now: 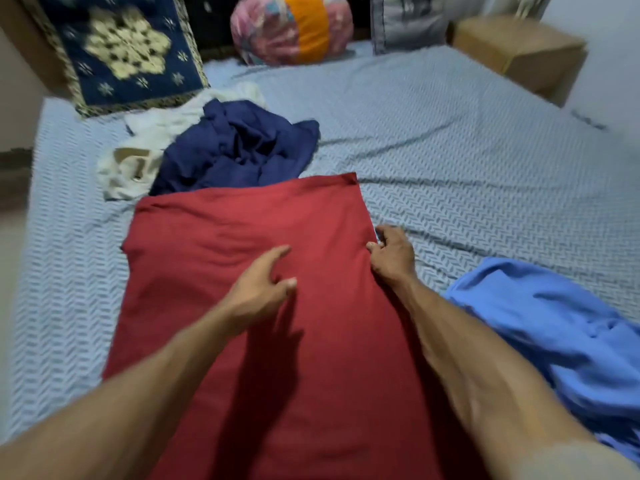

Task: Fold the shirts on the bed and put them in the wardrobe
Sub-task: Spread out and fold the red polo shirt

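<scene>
Head view: four shirts; right hand [393, 252] pinches red shirt [242, 237]; left hand [261, 289] loose, empty.

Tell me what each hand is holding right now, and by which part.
The right hand pinches the red shirt at its right edge. The left hand hovers open above the shirt's middle, holding nothing.

A red shirt [242, 306] lay flat on the bed [450, 150]. The right hand [393, 254] seemed to pinch its right edge; the left hand [259, 289] hovered above it, fingers relaxed.
</scene>
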A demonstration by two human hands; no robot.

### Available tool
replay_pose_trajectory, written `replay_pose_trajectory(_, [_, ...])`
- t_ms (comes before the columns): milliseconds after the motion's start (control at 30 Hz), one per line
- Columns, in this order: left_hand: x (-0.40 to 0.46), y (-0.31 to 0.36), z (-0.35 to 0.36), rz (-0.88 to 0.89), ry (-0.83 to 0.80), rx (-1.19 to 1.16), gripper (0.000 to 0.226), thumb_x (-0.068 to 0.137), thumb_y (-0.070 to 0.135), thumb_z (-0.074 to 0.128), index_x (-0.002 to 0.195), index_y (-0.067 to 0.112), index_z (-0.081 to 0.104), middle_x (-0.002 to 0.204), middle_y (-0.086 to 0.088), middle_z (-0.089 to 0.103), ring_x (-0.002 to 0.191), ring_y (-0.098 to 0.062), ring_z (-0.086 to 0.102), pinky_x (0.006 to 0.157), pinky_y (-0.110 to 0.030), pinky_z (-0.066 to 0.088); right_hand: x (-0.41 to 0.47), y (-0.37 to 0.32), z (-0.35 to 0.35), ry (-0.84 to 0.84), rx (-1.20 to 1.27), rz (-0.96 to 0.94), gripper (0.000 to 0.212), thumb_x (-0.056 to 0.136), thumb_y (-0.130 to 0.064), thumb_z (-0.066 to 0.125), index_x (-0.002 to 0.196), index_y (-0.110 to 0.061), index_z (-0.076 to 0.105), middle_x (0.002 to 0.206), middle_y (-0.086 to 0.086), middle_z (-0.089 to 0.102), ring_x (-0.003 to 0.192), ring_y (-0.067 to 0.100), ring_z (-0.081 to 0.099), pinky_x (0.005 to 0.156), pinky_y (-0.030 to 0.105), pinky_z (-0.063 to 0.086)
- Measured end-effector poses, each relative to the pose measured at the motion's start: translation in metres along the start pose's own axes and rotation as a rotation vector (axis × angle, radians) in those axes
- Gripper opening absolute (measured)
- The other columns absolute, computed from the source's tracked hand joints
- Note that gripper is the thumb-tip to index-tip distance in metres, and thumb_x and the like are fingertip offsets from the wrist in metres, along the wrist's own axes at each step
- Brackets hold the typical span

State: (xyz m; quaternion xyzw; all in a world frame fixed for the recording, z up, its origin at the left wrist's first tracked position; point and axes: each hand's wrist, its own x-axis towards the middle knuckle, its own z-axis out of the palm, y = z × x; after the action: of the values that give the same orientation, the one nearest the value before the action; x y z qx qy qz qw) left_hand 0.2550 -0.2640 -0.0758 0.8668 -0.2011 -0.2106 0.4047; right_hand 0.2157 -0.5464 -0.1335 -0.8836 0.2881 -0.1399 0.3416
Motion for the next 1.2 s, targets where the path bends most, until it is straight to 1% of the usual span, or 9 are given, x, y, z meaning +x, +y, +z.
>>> replay_pose_trajectory(133, [-0.132, -0.061, -0.06, -0.173, 0.153, 0.092, 0.061, 0.089, 0.017, 0.074, 0.146, 0.017, 0.051, 0.148, -0.001, 0.052, 0.138, -0.016, 0.047, 0.117, -0.027, 0.031, -0.053, -0.058, 0.016, -0.235, -0.311, 0.115, 0.089, 0.084, -0.017, 0.071, 0.157, -0.008, 0.021, 0.156, 0.025, 0.028, 0.139, 0.047, 0.036, 0.117, 0.044, 0.031])
replay_pose_trajectory(267, [-0.222, -0.089, -0.086, -0.34, 0.408, 0.084, 0.05, 0.089, 0.009, 0.07, 0.138, 0.01, 0.058, 0.142, -0.007, 0.056, 0.133, -0.023, 0.051, 0.112, -0.028, 0.033, -0.14, -0.112, 0.041, -0.261, -0.354, 0.001, 0.094, 0.086, -0.011, 0.069, 0.16, -0.011, 0.011, 0.167, 0.02, -0.005, 0.154, 0.041, -0.002, 0.124, 0.041, 0.012])
replay_pose_trajectory(467, [-0.314, -0.147, -0.097, -0.971, 0.653, -0.18, 0.061, 0.075, 0.014, 0.07, 0.133, 0.004, 0.052, 0.134, -0.024, 0.053, 0.12, -0.042, 0.055, 0.1, -0.042, 0.048, -0.296, -0.19, 0.103, -0.446, -0.167, -0.338, 0.051, 0.077, -0.011, 0.067, 0.128, -0.014, 0.063, 0.146, 0.019, 0.046, 0.136, 0.037, 0.044, 0.112, 0.036, 0.037])
replay_pose_trajectory(567, [-0.333, -0.167, -0.095, -1.009, 0.618, -0.715, 0.037, 0.069, 0.014, 0.081, 0.096, -0.001, 0.061, 0.075, -0.013, 0.068, 0.053, -0.022, 0.064, 0.047, -0.023, 0.053, -0.351, -0.224, 0.123, -0.557, -0.111, -0.43, 0.036, 0.081, -0.012, 0.064, 0.117, -0.017, 0.07, 0.12, 0.011, 0.063, 0.113, 0.033, 0.059, 0.097, 0.032, 0.043])
replay_pose_trajectory(667, [-0.343, -0.185, -0.094, -0.99, 0.495, -0.925, 0.015, 0.087, 0.01, 0.073, 0.077, 0.007, 0.062, 0.04, 0.001, 0.049, 0.027, -0.011, 0.042, 0.033, -0.015, 0.033, -0.386, -0.24, 0.138, -0.669, -0.106, -0.434, 0.034, 0.089, -0.015, 0.058, 0.122, -0.018, 0.067, 0.119, 0.007, 0.065, 0.114, 0.025, 0.06, 0.097, 0.028, 0.04])
replay_pose_trajectory(867, [-0.347, -0.207, -0.097, -1.094, 0.367, -1.234, 0.04, 0.093, 0.024, 0.069, 0.114, 0.003, 0.042, 0.097, -0.02, 0.058, 0.077, -0.033, 0.063, 0.067, -0.048, 0.058, -0.398, -0.232, 0.143, -0.728, -0.093, -0.387, 0.028, 0.088, -0.009, 0.061, 0.113, -0.015, 0.071, 0.111, 0.002, 0.057, 0.099, 0.016, 0.06, 0.095, 0.018, 0.043])
replay_pose_trajectory(1000, [-0.347, -0.232, -0.079, -0.988, 0.49, -1.418, 0.016, 0.099, 0.01, 0.059, 0.106, -0.004, 0.064, 0.082, -0.018, 0.069, 0.067, -0.028, 0.067, 0.058, -0.039, 0.059, -0.394, -0.227, 0.14, -0.742, -0.022, -0.357, 0.029, 0.087, -0.001, 0.06, 0.111, -0.013, 0.071, 0.108, -0.003, 0.056, 0.092, 0.008, 0.057, 0.08, -0.004, 0.034])
replay_pose_trajectory(1133, [-0.342, -0.258, -0.074, -0.835, 0.696, -1.618, 0.041, 0.088, -0.008, 0.06, 0.128, -0.004, 0.064, 0.122, -0.024, 0.069, 0.108, -0.035, 0.068, 0.076, -0.041, 0.062, -0.392, -0.222, 0.142, -0.723, 0.01, -0.356, 0.028, 0.086, 0.0, 0.06, 0.108, -0.012, 0.072, 0.106, -0.003, 0.058, 0.089, 0.008, 0.057, 0.076, -0.005, 0.032])
replay_pose_trajectory(1200, [-0.341, -0.244, -0.085, -0.758, 0.737, -1.634, 0.056, 0.075, -0.01, 0.065, 0.131, -0.005, 0.062, 0.127, -0.025, 0.066, 0.108, -0.033, 0.067, 0.087, -0.042, 0.059, -0.392, -0.222, 0.141, -0.731, 0.023, -0.345, 0.026, 0.087, -0.003, 0.061, 0.108, -0.013, 0.072, 0.105, -0.003, 0.058, 0.09, 0.008, 0.057, 0.077, -0.002, 0.034])
